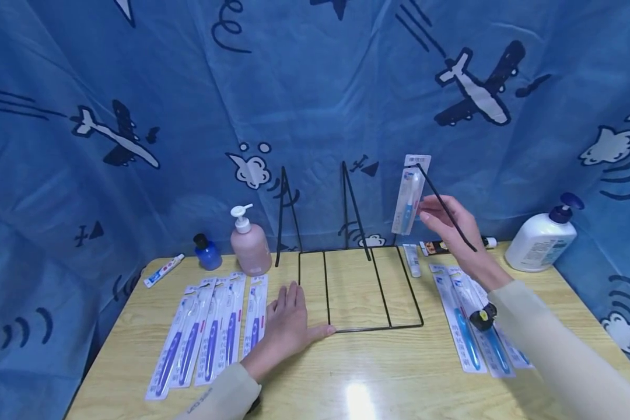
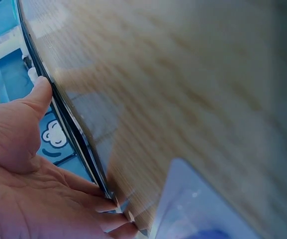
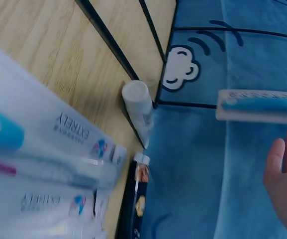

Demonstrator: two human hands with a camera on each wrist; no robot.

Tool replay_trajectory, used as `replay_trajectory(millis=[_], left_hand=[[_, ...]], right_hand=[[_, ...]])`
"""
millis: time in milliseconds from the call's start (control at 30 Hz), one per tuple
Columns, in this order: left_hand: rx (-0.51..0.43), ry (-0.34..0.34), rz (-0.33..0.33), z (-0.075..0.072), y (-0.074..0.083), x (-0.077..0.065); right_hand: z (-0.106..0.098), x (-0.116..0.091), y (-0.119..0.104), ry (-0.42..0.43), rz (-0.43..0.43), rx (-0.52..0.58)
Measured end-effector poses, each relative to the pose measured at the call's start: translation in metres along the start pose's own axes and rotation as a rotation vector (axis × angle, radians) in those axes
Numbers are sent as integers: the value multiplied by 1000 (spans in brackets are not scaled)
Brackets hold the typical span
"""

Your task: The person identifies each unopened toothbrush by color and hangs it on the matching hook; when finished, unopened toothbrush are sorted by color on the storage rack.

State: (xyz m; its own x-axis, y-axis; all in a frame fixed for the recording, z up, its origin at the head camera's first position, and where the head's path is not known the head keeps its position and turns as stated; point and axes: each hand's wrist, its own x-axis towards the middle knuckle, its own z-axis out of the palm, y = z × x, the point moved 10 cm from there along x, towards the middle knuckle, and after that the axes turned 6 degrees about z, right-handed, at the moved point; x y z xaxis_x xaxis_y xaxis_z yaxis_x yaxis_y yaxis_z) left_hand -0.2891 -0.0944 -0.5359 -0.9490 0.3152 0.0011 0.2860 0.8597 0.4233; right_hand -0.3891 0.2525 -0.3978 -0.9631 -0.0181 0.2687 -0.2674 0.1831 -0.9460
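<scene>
From the right prong point(image 1: 446, 207) of a wire rack point(image 1: 382, 294), a packaged toothbrush point(image 1: 409, 201) hangs upright by its card; beside it, the right hand point(image 1: 459, 213) shows a loose, empty grip; the left hand point(image 1: 289, 321), fingers straight, touches the rack, probably steadying it.

"Where was the right hand point(image 3: 286, 186)?"

"At the view's right edge, its fingers just beside a packaged blue toothbrush point(image 3: 262, 105), with a gap between."

"And behind?"

"Blue cloth point(image 3: 189, 144) with a printed cloud point(image 3: 180, 68)."

"What lay on the wooden surface point(image 3: 44, 45)?"

"Toothbrush packs point(image 3: 58, 129) marked EXTRELY, a dark tube point(image 3: 132, 204), and a white tube point(image 3: 138, 103) beside black rack wires point(image 3: 106, 39)."
</scene>
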Motion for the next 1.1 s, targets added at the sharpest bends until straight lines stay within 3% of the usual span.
replay_trajectory(millis=[133,267,567,733,900,1000,1100], left_hand=[[10,7,-8,-1,1,-2],[20,2,-7,-4,5,-5],[55,-4,-11,-13,8,-7],[42,-5,-14,-5,3,-7],[38,10,-11,0,-1,-6],[39,16,-3,0,0,-5],[42,9,-8,-1,1,-5]], right_hand=[[-16,-15,-5,6,42,82],[-35,-39,5,-3,133,158],[-88,-97,53,67,332,-191],[-106,-128,87,18,547,-265],[-117,-152,113,-75,733,-410],[-122,-160,122,-127,794,-470],[-125,-162,124,-157,797,-523]])
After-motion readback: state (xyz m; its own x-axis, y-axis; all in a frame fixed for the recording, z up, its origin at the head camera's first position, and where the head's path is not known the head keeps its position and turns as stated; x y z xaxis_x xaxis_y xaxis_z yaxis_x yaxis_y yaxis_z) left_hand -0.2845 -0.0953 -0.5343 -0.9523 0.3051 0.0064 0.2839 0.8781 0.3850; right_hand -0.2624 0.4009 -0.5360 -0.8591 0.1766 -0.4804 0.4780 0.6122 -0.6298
